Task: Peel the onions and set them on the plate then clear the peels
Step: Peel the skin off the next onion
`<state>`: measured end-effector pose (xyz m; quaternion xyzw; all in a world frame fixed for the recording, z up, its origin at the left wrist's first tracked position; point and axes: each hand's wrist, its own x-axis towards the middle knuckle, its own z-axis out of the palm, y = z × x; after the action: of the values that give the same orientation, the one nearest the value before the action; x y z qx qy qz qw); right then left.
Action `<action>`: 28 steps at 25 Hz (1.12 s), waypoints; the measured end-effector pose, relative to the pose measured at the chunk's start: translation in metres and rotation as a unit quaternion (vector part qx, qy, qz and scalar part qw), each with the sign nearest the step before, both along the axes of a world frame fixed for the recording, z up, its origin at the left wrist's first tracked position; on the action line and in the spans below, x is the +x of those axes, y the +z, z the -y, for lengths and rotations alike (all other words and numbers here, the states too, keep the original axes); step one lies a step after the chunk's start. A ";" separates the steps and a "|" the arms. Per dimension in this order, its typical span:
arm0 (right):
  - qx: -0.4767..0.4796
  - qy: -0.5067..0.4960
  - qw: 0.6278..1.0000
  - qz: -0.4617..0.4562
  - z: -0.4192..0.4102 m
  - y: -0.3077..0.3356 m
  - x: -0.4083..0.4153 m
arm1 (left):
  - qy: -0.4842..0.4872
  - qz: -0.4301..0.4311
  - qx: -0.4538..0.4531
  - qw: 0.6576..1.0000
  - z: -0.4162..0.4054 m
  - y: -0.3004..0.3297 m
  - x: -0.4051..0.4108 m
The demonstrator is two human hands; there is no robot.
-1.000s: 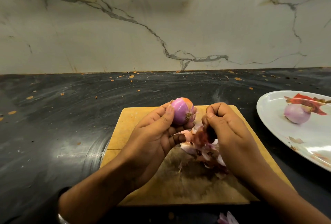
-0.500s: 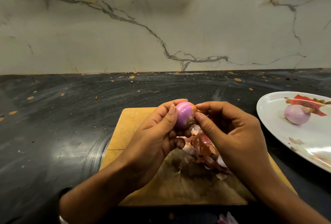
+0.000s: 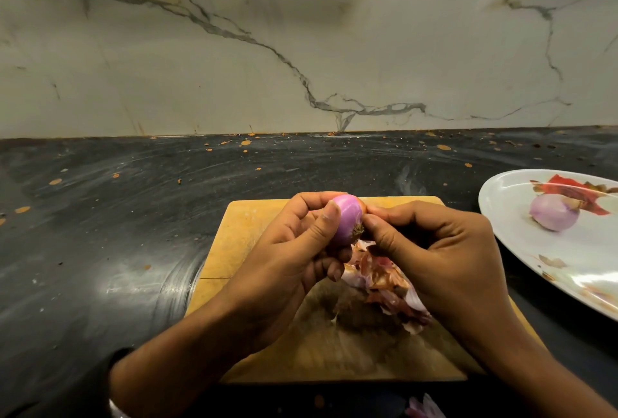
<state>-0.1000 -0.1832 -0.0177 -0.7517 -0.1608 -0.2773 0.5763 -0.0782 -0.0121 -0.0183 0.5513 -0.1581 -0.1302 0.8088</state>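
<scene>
Above the cutting board, the left hand is curled around an onion, while the right hand pinches at its root end — probably gripping skin. Peels lie on the board; right of it, a peeled onion sits on the plate.

Both arms are bare from the wrist back to the lower edge of the picture, with no sleeves over the forearms. The left hand and the right hand wear no gloves and show no rings; the nails are short and unpainted. Near the bottom left corner, low on the left forearm, a thin pale band shows, too cropped to tell what it is.
</scene>
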 end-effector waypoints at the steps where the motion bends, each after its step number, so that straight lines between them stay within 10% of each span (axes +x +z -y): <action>1: -0.014 -0.008 1.000 0.008 -0.001 0.000 -0.001 | 0.002 0.003 0.004 1.000 0.000 0.000 -0.001; 9: -0.086 -0.085 0.990 0.069 -0.004 -0.005 -0.002 | -0.015 0.034 0.014 0.999 0.001 -0.002 -0.001; 28: 0.096 0.029 0.990 -0.100 0.003 0.004 0.003 | 0.017 0.047 0.046 0.998 -0.001 -0.003 0.002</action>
<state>-0.0967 -0.1867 -0.0141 -0.7118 -0.0970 -0.1977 0.6670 -0.0764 -0.0107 -0.0209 0.5961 -0.1808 -0.0975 0.7762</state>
